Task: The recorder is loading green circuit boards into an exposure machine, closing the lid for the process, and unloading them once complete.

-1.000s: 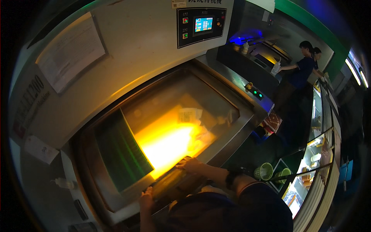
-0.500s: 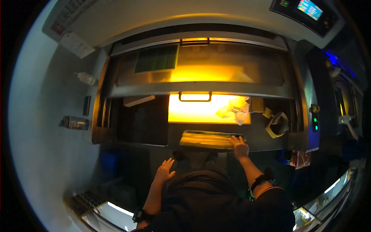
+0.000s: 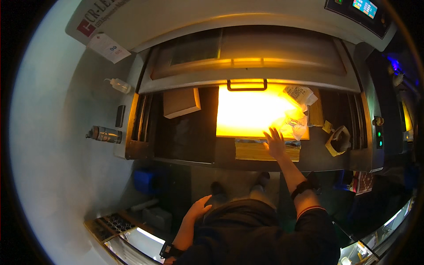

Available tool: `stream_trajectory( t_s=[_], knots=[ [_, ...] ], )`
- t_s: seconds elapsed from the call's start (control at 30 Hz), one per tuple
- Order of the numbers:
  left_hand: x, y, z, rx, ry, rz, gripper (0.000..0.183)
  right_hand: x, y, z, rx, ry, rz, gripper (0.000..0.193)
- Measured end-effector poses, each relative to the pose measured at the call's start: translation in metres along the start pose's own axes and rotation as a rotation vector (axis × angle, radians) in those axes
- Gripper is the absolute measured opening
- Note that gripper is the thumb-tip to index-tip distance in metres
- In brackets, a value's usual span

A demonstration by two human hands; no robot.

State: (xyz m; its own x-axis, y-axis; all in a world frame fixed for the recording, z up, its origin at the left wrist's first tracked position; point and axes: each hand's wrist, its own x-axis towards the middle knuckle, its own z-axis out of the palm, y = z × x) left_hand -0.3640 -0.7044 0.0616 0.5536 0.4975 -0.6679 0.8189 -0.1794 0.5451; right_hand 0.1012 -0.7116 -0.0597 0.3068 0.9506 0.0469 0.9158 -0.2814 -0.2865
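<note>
My right hand (image 3: pixel 276 145) reaches forward over a flat yellow-brown bundle (image 3: pixel 247 151), its fingers apart. The fingertips are at the near edge of a brightly glowing panel (image 3: pixel 243 110). Whether the palm touches the bundle, I cannot tell. Right of the fingertips lies crumpled clear wrapping (image 3: pixel 298 126), with a white printed packet (image 3: pixel 301 96) behind it. My left hand (image 3: pixel 200 207) hangs before my body, below the machine's front edge. Its fingers are stretched out and hold nothing.
A handled framed cover (image 3: pixel 198 84) spans the machine behind the panel. Left of the panel sits a pale box (image 3: pixel 179 104); at right are a yellow block (image 3: pixel 316 113) and an open yellow-edged container (image 3: pixel 339 140). Bottles (image 3: pixel 106 134) stand on the left ledge.
The view has shifted, and more of the panel and pale box shows under the cover. The bundle now lies against the panel. My right hand has moved forward from the bundle's right end.
</note>
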Motion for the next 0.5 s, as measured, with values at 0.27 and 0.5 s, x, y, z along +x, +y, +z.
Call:
stream_trajectory(
  t_s=[0.27,0.5],
  knots=[
    [-0.019,-0.121,-0.059,0.019,0.051,0.055,0.061,0.082,-0.143,-0.066,-0.003,0.229,0.026,0.053],
    [-0.083,-0.259,-0.124,-0.014,0.113,-0.034,0.06,0.03,-0.215,-0.062,-0.32,-0.303,0.461,0.046]
  ],
)
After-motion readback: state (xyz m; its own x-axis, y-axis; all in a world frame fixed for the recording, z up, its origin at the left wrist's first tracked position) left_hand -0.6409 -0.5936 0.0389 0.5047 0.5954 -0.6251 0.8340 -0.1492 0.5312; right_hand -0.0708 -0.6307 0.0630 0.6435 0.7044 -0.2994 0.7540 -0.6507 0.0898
